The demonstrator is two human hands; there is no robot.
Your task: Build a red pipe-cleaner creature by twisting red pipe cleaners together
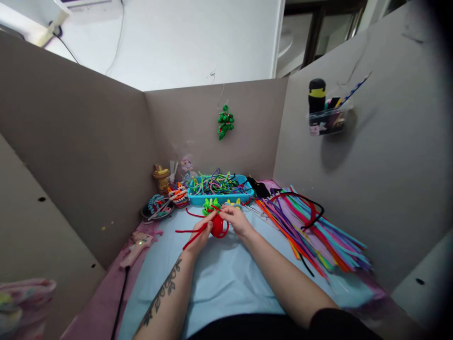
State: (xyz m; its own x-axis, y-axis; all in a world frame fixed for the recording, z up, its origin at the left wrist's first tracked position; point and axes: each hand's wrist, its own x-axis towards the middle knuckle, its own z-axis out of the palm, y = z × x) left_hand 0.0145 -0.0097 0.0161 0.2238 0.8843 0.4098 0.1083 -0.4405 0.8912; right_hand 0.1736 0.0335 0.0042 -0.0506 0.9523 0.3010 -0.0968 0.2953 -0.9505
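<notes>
A red piece made of fuzzy stems is held between my two hands above the light blue cloth. My left hand is closed on it from the left, with loose red stem ends sticking out leftward. From the right, my right hand pinches a red stem at the top of the piece. Just behind my fingers lies a green fuzzy piece, with a small yellow one beside it.
A blue tray of tangled stem pieces stands behind. Bundles of coloured stems lie at right. A dark bowl, a brown cup and a pink glue gun are at left. Grey panels surround the work area.
</notes>
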